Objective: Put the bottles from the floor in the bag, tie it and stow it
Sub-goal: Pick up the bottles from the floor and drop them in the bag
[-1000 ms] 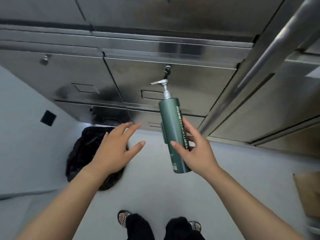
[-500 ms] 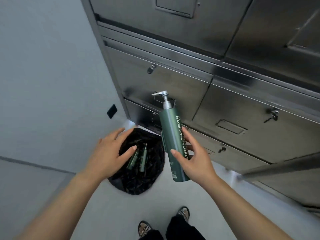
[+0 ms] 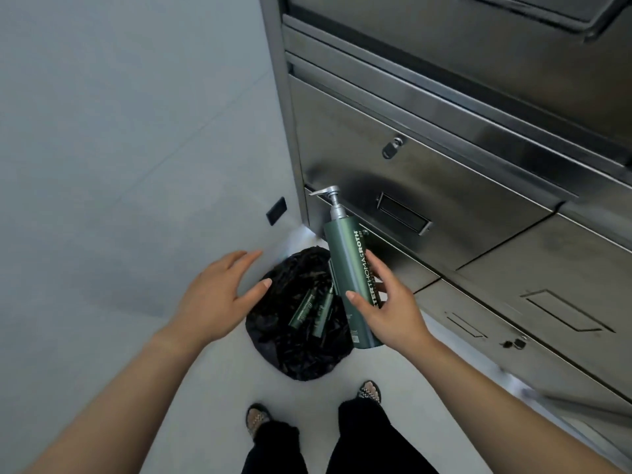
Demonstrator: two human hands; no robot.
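A tall green pump bottle (image 3: pixel 349 268) with white lettering stands upright in the air, gripped low on its body by my right hand (image 3: pixel 390 309). It hangs over the right rim of an open black bag (image 3: pixel 290 350) on the floor. Two smaller green bottles (image 3: pixel 302 309) lie inside the bag. My left hand (image 3: pixel 219 295) hovers above the bag's left edge, fingers spread and holding nothing.
Steel cabinets with locked drawers (image 3: pixel 444 186) rise on the right, their corner just behind the bag. A grey wall (image 3: pixel 119 148) with a small black plate (image 3: pixel 275 211) fills the left. My sandalled feet (image 3: pixel 314 408) stand on the pale floor just below the bag.
The view has swung left and down, so the bag now lies between my hands with its bottles showing. The right hand keeps its hold on the pump bottle; the left hand stays spread.
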